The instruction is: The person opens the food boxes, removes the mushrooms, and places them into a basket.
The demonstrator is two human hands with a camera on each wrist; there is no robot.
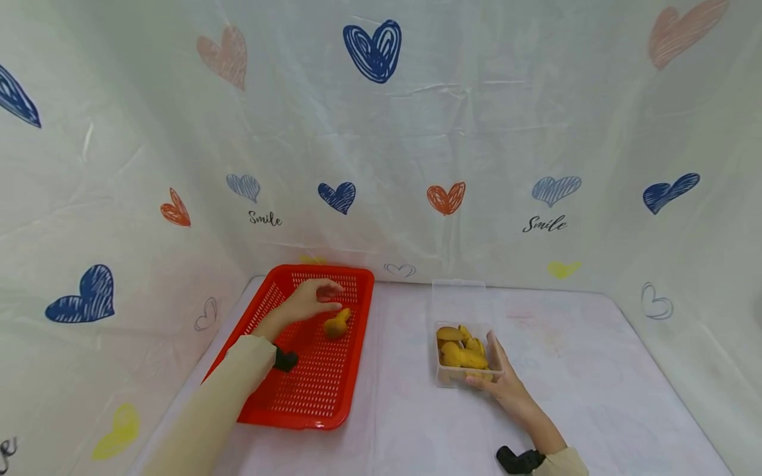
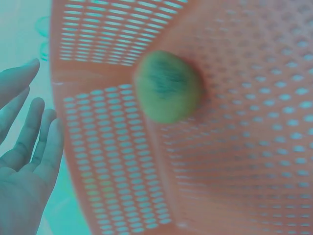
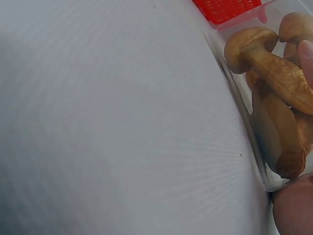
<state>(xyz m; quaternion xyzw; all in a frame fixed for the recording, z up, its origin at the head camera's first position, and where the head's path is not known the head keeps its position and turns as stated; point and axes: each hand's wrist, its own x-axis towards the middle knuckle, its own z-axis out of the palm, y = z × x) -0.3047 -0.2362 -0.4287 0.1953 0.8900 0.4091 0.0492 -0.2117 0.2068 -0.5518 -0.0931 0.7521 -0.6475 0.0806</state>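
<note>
My left hand (image 1: 306,301) is over the red plastic basket (image 1: 309,383), its fingers loosely bent with nothing between them. Just below its fingertips, a single yellow-brown mushroom (image 1: 336,328) lies in the basket. The left wrist view shows that mushroom (image 2: 168,90) against the perforated wall, apart from the hand (image 2: 32,152). On the right, a clear plastic box (image 1: 450,377) contains several mushrooms (image 1: 464,357). My right hand (image 1: 506,385) holds this box at its near right corner, thumb along the front and fingers along the side. Thick-stemmed mushrooms (image 3: 281,78) fill the box in the right wrist view.
The box's transparent lid (image 1: 458,301) is folded back behind it. A white cloth covers the table (image 1: 559,370), and a white curtain (image 1: 393,139) printed with hearts hangs around the back and sides. Between basket and box lies a strip of tablecloth.
</note>
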